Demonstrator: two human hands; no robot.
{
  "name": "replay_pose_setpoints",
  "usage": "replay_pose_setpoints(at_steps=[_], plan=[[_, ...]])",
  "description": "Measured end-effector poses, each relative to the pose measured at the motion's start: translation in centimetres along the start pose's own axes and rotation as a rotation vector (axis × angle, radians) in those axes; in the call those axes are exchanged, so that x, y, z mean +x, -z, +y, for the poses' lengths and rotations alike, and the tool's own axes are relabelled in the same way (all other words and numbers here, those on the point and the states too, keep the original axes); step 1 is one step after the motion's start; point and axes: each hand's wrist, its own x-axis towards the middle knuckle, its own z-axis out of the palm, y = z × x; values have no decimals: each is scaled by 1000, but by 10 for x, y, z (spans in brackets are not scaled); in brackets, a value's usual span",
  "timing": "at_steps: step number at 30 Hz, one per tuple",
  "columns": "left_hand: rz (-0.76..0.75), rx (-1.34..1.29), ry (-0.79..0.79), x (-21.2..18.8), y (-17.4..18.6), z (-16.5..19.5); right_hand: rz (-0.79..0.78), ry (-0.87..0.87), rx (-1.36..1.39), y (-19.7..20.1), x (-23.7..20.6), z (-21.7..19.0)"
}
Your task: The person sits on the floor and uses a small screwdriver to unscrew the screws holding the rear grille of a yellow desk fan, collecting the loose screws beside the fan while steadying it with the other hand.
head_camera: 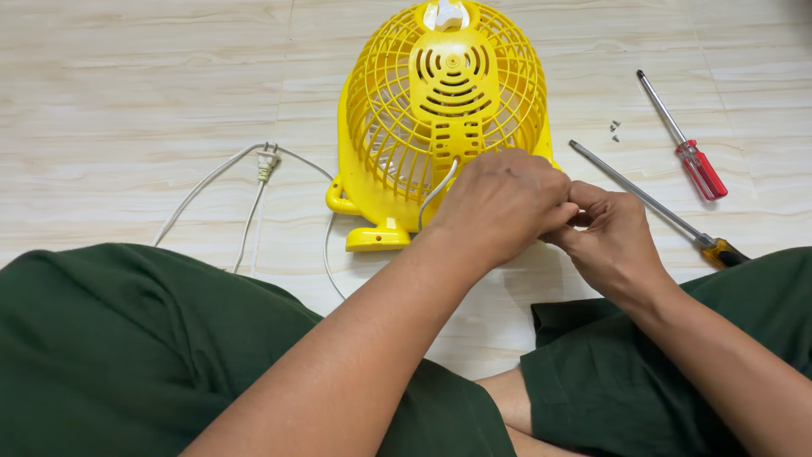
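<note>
While I sit cross-legged on the pale wood-patterned floor [127, 93], my two hands meet at the lower right edge of a yellow fan [444, 110] that lies grille-up in front of my knees. My left hand [501, 203] is curled over that edge, knuckles up, fingers bent and pressed together against the fan's rim; whatever is under them is hidden, so I cannot tell what they pinch. My right hand [611, 241] comes in from the side, its thumb and fingertips bunched tight and touching the fingers of my left hand; what lies between them is also covered.

From the fan's back a white power cord [254, 182] runs out under my left hand, loops across the floor to the left and ends in a plug [267, 161] well apart from the fan. To the right lie two screwdrivers: a long one with a black-and-yellow handle [655, 203], just beside my right hand, and a red-handled one [683, 140] farther off. A few small screws [615, 129] rest between their shafts. My dark green trousers [118, 347] fill the foreground.
</note>
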Motion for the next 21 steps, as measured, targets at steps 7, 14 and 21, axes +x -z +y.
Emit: replay_pose_setpoints(at_steps=[7, 14, 21], plan=[[-122, -330, 25, 1, 12, -7, -1, 176, -51, 5, 2, 15], [-34, -157, -58, -1, 7, -6, -145, -94, 50, 12, 5, 14], [-4, 38, -37, -1, 2, -4, -51, -177, 141, 22, 6, 5]])
